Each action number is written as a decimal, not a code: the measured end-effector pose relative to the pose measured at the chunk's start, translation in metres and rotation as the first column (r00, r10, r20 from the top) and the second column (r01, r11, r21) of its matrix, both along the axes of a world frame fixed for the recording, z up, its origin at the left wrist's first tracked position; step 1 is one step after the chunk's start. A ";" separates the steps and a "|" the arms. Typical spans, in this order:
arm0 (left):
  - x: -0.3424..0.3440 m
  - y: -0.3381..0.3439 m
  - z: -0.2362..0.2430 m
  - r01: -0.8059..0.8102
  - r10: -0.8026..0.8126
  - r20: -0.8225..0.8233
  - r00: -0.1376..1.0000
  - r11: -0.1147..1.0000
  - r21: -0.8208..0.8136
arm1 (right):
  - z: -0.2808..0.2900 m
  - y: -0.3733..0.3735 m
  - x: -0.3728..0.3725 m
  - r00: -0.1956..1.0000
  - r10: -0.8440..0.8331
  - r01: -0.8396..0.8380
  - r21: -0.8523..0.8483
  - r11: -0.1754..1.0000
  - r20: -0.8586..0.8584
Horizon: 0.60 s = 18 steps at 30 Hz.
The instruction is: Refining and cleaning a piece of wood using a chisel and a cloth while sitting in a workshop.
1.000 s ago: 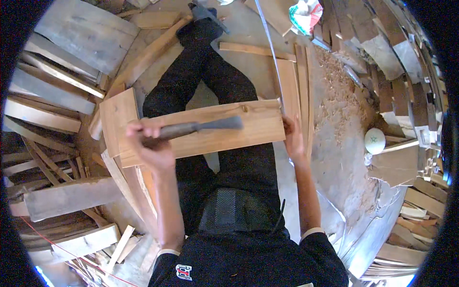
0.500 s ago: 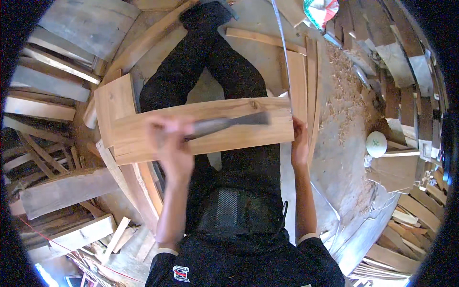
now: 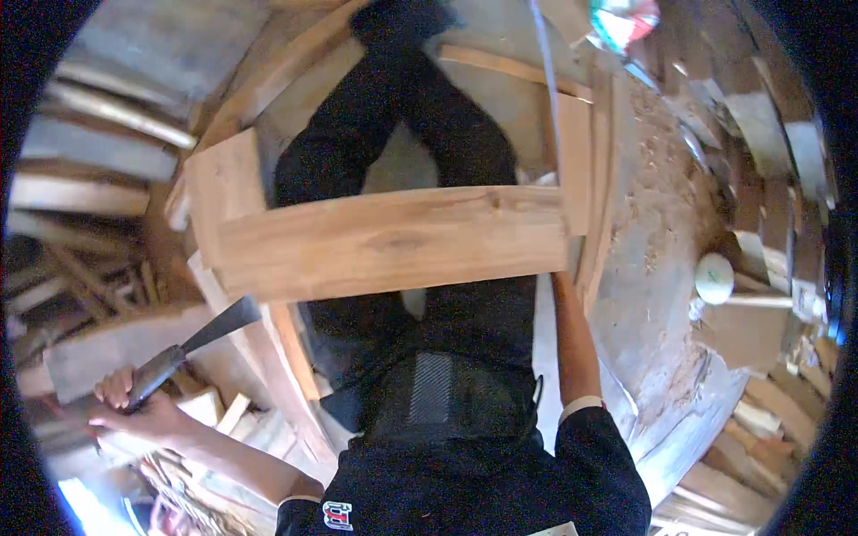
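My left hand point(image 3: 134, 402) is wrapped round the dark handle of a flat-bladed chisel point(image 3: 214, 335) at the lower left, away from the board. A light brown wooden plank point(image 3: 384, 241) lies across my dark-trousered legs point(image 3: 456, 134), overlapping another board point(image 3: 219, 179) at its left end. My right forearm point(image 3: 572, 339) rises to the plank's right end, where the hand is hidden behind or beneath the wood.
Stacked offcuts and boards point(image 3: 107, 196) fill the left side. On the right lie long boards point(image 3: 594, 259), scattered shavings point(image 3: 652, 214), a pale round object point(image 3: 713, 277), cardboard point(image 3: 733, 339) and more wood pieces point(image 3: 764, 420). A colourful crumpled wrapper point(image 3: 621, 22) sits at the top right.
My left hand has swung the chisel from above the plank down and out to the lower left. The picture is now blurred and the surroundings have shifted slightly rightward.
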<state>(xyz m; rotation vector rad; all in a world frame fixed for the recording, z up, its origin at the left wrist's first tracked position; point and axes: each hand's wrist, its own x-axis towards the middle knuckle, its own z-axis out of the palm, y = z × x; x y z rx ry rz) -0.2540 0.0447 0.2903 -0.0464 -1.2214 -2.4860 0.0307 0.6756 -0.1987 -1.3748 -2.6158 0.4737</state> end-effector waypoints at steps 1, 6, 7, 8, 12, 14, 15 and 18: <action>0.011 -0.024 0.007 -0.043 0.034 -0.083 0.996 0.992 -0.114 | -0.016 -0.031 -0.020 0.998 0.036 -0.038 -0.047 0.998 -0.046; 0.088 -0.067 0.023 -0.111 0.207 -0.144 0.968 -0.165 -0.980 | 0.077 -0.116 0.065 0.890 0.345 -0.436 -0.331 0.837 -0.299; 0.074 -0.009 -0.004 0.039 0.427 0.215 0.878 0.385 -0.922 | 0.087 -0.084 0.067 0.888 0.338 -0.431 -0.309 0.848 -0.313; 0.069 -0.037 -0.038 0.118 0.310 0.106 0.945 -0.021 -0.993 | 0.091 -0.070 0.043 0.868 0.339 -0.458 -0.323 0.828 -0.363; 0.071 -0.016 -0.144 0.455 0.323 0.450 0.833 0.063 -0.888 | 0.117 -0.069 0.009 0.821 0.294 -0.489 -0.336 0.805 -0.490; 0.071 -0.030 -0.223 0.483 0.308 0.478 0.823 0.063 -0.873 | 0.131 -0.042 -0.015 0.798 0.252 -0.478 -0.318 0.819 -0.548; 0.067 -0.026 -0.249 0.432 0.284 0.418 0.863 0.014 -0.902 | 0.139 -0.025 -0.021 0.789 0.226 -0.459 -0.304 0.835 -0.572; 0.056 -0.048 -0.318 0.367 0.264 0.326 0.908 -0.124 -0.922 | 0.172 0.005 -0.020 0.733 0.161 -0.443 -0.284 0.850 -0.661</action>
